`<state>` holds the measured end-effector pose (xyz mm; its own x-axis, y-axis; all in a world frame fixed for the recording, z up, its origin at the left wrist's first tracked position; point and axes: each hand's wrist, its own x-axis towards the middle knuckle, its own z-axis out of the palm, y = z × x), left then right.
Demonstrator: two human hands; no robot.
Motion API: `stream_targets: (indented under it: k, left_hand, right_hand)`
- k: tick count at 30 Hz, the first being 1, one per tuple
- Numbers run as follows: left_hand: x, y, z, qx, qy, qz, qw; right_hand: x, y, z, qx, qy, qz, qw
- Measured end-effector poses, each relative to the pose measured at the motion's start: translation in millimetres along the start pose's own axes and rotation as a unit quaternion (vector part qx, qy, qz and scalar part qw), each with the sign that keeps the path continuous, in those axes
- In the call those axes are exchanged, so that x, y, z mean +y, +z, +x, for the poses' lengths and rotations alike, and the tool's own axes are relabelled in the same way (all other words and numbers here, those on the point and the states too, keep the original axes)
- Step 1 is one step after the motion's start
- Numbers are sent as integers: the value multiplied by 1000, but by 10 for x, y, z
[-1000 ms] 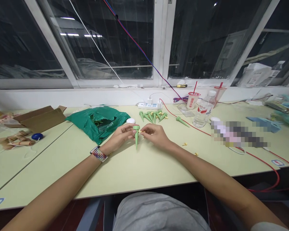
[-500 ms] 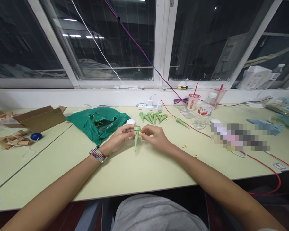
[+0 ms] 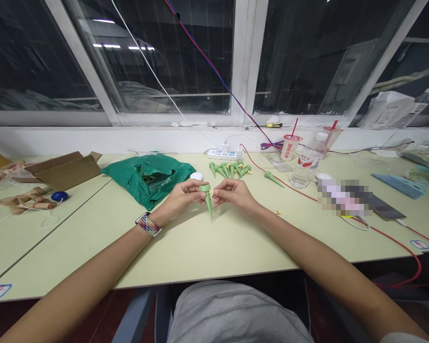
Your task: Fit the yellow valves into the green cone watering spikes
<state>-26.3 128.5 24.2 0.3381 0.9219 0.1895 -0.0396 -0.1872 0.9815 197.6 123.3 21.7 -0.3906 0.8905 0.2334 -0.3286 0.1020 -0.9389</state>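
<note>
My left hand (image 3: 186,196) pinches a green plant watering spike (image 3: 207,202) by its wide ribbed top, and the pointed end hangs down, slightly tilted. My right hand (image 3: 234,196) is closed at the spike's side, its fingertips on a small yellow valve (image 3: 211,193) near the top. Fingers partly hide the valve, so I cannot tell how far it sits in the spike. Behind my hands lies a group of green spikes (image 3: 232,169), some with yellow valves. A single green spike (image 3: 274,179) rests to their right. One loose yellow valve (image 3: 278,212) lies beside my right forearm.
A torn green plastic bag (image 3: 146,178) lies left of my hands, near a cardboard box (image 3: 62,172) and a blue ball (image 3: 59,196). A power strip (image 3: 225,154), a water bottle (image 3: 307,162), a lidded cup (image 3: 291,147), a phone (image 3: 386,207) and a red cable (image 3: 393,238) are behind and right.
The view has shifted a little. The spike's tip now leans to the right, and my right fingers have closed in around the yellow valve beside it.
</note>
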Motion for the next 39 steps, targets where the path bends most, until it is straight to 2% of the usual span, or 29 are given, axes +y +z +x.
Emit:
stream_targets:
  k: [8, 13, 19, 26, 31, 39]
  left_hand:
    - [-27, -19, 1, -42, -26, -56, 997]
    - [-88, -74, 25, -68, -56, -72, 994]
    - [-20, -60, 15, -81, -61, -73, 992]
    - [2, -15, 6, -54, -27, -27, 998]
    - [-7, -4, 4, -12, -1, 35, 999]
    - [38, 33, 2, -28, -34, -27, 999]
  right_hand:
    - [2, 6, -24, -27, -13, -36, 999]
    - [68, 9, -41, -15, -49, -91, 994]
    - [43, 38, -72, -3, -64, -109, 992]
    - [8, 28, -40, 1, -35, -83, 996]
    - [17, 8, -30, 2, -24, -66, 998]
    - [42, 13, -24, -7, -37, -83, 996]
